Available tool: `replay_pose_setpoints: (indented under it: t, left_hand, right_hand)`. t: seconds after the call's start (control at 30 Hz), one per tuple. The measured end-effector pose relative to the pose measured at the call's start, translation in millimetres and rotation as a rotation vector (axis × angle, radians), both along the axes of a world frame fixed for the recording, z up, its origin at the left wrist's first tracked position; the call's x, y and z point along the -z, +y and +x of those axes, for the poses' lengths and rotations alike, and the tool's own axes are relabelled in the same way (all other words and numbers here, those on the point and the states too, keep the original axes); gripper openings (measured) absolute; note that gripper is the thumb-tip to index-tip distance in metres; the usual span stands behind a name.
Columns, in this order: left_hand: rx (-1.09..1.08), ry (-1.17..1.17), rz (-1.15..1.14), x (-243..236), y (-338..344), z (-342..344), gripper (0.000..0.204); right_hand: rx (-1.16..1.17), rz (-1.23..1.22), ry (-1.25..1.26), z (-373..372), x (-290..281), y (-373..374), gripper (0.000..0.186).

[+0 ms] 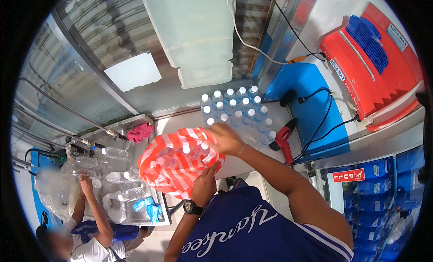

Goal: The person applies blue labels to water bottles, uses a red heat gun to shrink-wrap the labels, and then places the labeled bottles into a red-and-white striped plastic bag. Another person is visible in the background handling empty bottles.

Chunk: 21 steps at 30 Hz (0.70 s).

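A red-and-white striped plastic bag (167, 171) stands open at the middle, with capped clear bottles (186, 154) inside. My left hand (203, 187) grips its near right side, wearing a dark watch. My right hand (225, 140) is at the bag's upper right rim, fingers curled; what they hold is hard to make out. Just beyond it, several upright water bottles with white caps (232, 104) stand in rows on a white counter (171, 124).
At left, another person (90, 237) handles bottles at a metal basin (160, 208); a pink cloth (140, 132) lies above it. A red heat gun (284, 142) with black cord sits right. A red machine (379, 90) is upper right; blue-labelled packs (374, 199) fill shelves lower right.
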<state>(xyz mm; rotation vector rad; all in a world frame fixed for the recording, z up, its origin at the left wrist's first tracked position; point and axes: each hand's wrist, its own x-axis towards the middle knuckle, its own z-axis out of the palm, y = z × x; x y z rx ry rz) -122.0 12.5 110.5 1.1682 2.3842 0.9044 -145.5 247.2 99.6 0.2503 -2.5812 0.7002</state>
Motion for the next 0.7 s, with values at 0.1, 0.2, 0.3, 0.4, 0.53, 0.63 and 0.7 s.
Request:
replay_pose_setpoints:
  t: [0.1,0.2,0.3,0.4,0.53,0.63,0.7]
  left_hand:
    - [-0.007,0.018,0.067,-13.6,-6.3,-1.7,0.068]
    - [-0.122,0.151,0.004,-20.2,-21.1,2.2,0.090]
    - [-0.191,0.342,-0.206,-14.6,-40.2,2.3,0.097]
    - [-0.023,0.226,-0.464,-3.1,-57.6,-7.3,0.089]
    - [0.049,0.226,-0.441,5.0,-70.8,-10.2,0.048]
    - [0.010,0.274,-0.285,3.1,-76.1,-6.1,0.033]
    - [0.004,0.277,-0.289,-0.4,-76.1,-3.5,0.033]
  right_hand:
    - [0.639,0.251,0.194,59.9,-6.0,63.5,0.043]
    - [1.099,0.399,-0.112,102.1,14.8,103.9,0.062]
    - [1.107,0.288,-0.286,102.0,53.3,122.1,0.063]
    - [1.032,0.221,-0.170,98.9,70.8,137.9,0.059]
    - [0.738,0.140,-0.043,112.1,32.0,130.7,0.045]
    - [0.650,0.116,0.092,134.3,-44.5,94.4,0.033]
    - [0.607,0.029,0.089,141.0,-106.6,68.7,0.029]
